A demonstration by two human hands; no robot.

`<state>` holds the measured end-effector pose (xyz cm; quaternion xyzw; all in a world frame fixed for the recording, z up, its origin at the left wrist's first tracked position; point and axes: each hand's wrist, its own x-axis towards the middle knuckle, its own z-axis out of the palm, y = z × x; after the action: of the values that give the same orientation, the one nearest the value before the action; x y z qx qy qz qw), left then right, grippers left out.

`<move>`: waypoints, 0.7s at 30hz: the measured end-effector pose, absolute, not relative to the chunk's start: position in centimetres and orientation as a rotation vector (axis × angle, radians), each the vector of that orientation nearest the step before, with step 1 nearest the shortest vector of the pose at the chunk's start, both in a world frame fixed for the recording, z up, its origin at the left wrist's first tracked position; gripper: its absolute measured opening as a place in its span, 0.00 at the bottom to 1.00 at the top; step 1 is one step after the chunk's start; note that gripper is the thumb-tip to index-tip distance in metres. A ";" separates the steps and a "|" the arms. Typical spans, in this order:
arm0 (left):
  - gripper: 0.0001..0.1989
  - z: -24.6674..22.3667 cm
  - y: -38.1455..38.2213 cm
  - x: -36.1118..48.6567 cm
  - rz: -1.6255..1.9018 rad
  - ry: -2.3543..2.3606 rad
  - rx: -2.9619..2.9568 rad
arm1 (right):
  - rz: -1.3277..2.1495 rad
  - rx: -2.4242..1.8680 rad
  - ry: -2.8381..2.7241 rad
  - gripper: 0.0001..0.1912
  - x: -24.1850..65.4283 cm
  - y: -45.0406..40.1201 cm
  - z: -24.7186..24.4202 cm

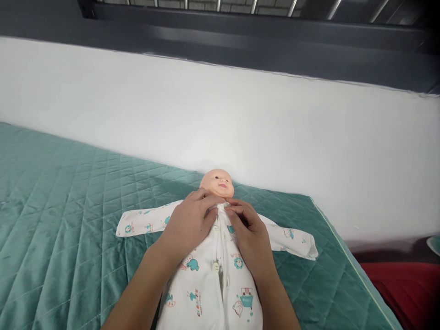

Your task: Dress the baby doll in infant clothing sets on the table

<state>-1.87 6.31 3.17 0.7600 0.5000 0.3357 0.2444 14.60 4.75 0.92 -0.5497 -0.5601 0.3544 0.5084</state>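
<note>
A baby doll (217, 180) lies on its back on a green quilted bed cover, its head toward the wall. It wears a white printed baby romper (202, 288) with both sleeves spread to the sides. At the neckline, my left hand (192, 217) pinches the collar edge from the left. My right hand (249, 231) grips the other edge of the collar, its fingertips close to the left ones. Whether a button sits between the fingers is hidden. Down the front, the placket gapes below the chest, and pale round buttons (215, 267) show along its left edge.
The green quilted cover (68, 206) spreads under the doll, with a piped edge at the right. A white wall (220, 114) rises behind it, below a dark window frame (220, 39) with metal bars. Red fabric (405, 288) lies beyond the right edge.
</note>
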 end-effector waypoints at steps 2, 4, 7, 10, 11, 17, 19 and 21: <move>0.16 3.1 6.3 -2.0 0.903 1.375 2.122 | 0.855 -1.328 -1.358 0.08 14.6 4.7 0.9; 0.16 3.1 6.3 -2.0 0.877 1.398 2.141 | 0.851 -1.331 -1.369 0.08 14.6 4.8 0.8; 0.16 3.1 6.3 -2.0 0.849 1.421 2.166 | 0.845 -1.321 -1.387 0.08 14.7 4.8 0.6; 0.15 3.0 6.3 -2.0 0.840 1.427 2.193 | 0.839 -1.314 -1.420 0.08 14.8 4.7 0.6; 0.14 2.9 6.3 -2.0 0.842 1.428 2.194 | 0.833 -1.313 -1.435 0.08 14.8 4.7 0.5; 0.14 2.6 6.6 -1.9 0.862 1.440 2.143 | 0.816 -1.330 -1.497 0.08 14.9 4.6 0.5; 0.14 2.5 6.7 -1.8 0.882 1.430 2.123 | 0.812 -1.334 -1.511 0.09 14.9 4.6 0.5; 0.15 2.3 6.8 -1.8 0.903 1.398 2.126 | 0.803 -1.331 -1.528 0.09 14.9 4.6 0.5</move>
<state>-1.77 6.80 2.34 0.7683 0.5051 0.3263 0.2192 14.93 4.58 0.52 -0.5414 -0.6215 0.3265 0.4626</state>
